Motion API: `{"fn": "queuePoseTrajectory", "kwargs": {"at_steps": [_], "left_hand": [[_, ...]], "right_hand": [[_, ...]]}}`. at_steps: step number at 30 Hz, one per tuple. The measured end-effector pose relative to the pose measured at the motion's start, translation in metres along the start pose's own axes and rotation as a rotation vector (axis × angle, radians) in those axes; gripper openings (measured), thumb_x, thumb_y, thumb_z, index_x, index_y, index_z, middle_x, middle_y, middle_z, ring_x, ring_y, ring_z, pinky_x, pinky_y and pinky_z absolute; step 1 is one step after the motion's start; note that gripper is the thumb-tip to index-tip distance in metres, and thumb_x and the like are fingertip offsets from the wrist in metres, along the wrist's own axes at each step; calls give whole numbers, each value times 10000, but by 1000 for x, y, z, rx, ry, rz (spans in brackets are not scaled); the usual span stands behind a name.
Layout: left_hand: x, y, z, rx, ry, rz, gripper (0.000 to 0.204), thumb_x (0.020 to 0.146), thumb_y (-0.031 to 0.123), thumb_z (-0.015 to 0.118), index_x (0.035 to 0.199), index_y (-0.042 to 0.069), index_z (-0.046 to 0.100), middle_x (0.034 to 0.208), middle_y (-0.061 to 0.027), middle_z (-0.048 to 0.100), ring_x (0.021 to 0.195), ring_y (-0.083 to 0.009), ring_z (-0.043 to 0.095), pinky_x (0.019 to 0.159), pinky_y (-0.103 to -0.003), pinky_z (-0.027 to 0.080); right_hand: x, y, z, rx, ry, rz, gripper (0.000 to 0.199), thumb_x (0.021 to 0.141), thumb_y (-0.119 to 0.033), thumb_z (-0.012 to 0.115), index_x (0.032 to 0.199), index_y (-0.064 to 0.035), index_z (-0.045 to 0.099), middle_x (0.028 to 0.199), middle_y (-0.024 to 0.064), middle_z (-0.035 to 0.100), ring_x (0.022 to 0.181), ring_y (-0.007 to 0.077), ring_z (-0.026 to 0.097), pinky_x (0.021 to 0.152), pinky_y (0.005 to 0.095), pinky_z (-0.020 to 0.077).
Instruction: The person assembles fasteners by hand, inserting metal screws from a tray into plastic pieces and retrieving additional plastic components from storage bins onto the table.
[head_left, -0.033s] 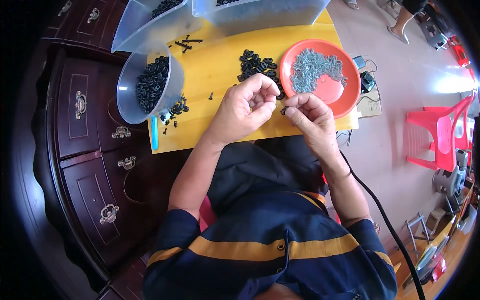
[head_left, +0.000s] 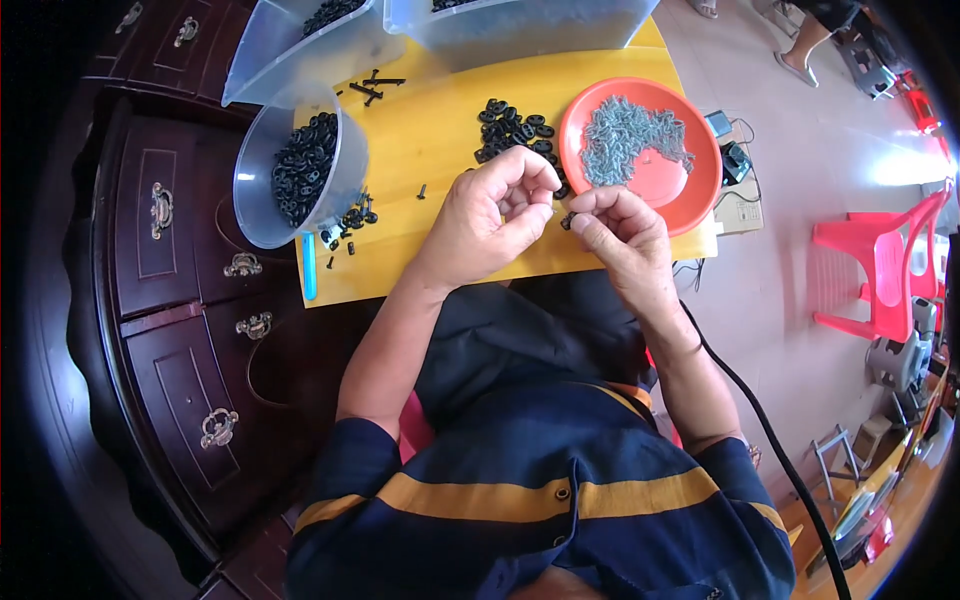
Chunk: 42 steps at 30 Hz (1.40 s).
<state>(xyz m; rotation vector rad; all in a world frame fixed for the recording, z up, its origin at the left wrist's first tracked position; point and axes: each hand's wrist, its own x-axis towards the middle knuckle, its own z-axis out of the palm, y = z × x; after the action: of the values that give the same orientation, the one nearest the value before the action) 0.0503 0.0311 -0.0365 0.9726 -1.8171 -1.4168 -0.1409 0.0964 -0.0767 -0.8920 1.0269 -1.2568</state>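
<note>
Over the near edge of the yellow table, my left hand (head_left: 495,215) is closed in a pinch, thumb against curled fingers. Whatever is between its fingertips is too small to make out. Close beside it, my right hand (head_left: 630,235) pinches a small black plastic piece (head_left: 568,221) between thumb and forefinger. A short gap separates the two sets of fingertips. Just beyond them lies a loose pile of black oval pieces with holes (head_left: 515,130). At the right, an orange-red plate (head_left: 660,180) holds many small grey metal parts (head_left: 625,135), apparently screws.
A clear tub of black pieces (head_left: 305,175) tilts at the table's left, with spilled parts (head_left: 358,215) and a blue-handled tool (head_left: 309,265) nearby. Clear bins (head_left: 520,35) line the back. Dark drawers (head_left: 165,270) stand left; a pink chair (head_left: 885,265) stands right. A black cable (head_left: 765,420) passes my right arm.
</note>
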Motion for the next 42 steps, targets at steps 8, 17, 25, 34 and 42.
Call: {"fn": "queuePoseTrajectory", "kwargs": {"at_steps": [8,17,25,34,42], "left_hand": [[0,5,3,78,-24,5,204,864,-34,669,1033,63,608,889,39,606,778,-26,554,701,-195,465],[-1,7,3,113,-32,1,197,858,-33,671,1019,66,614,873,43,622,756,-32,564,695,-204,469],[-4,5,5,129,-61,-7,213,841,-44,674,1014,65,614,856,38,626,752,-34,564,687,-207,464],[-17,8,-12,65,-25,-31,284,856,-36,684,1125,44,647,907,38,636,771,-32,556,724,-200,464],[-41,-32,-22,623,221,-67,213,823,44,754,1026,26,689,865,-80,670,606,-137,600,609,-282,508]], "right_hand": [[0,3,-2,-9,-13,-13,143,966,-49,673,1104,-13,660,907,-37,647,807,19,573,724,190,478],[0,3,-1,8,-27,-15,151,944,-24,691,1083,-26,632,924,-41,625,791,7,550,700,172,460],[-1,4,2,-19,-16,-8,123,927,-4,698,1017,-36,620,878,-58,607,725,-14,509,642,150,413],[-3,1,4,26,-17,-9,129,931,7,692,1014,-38,604,883,-53,608,716,-9,495,636,158,405],[-3,-5,1,84,28,-16,107,965,-28,660,1048,-44,594,920,-42,609,783,11,544,678,181,455]]}}
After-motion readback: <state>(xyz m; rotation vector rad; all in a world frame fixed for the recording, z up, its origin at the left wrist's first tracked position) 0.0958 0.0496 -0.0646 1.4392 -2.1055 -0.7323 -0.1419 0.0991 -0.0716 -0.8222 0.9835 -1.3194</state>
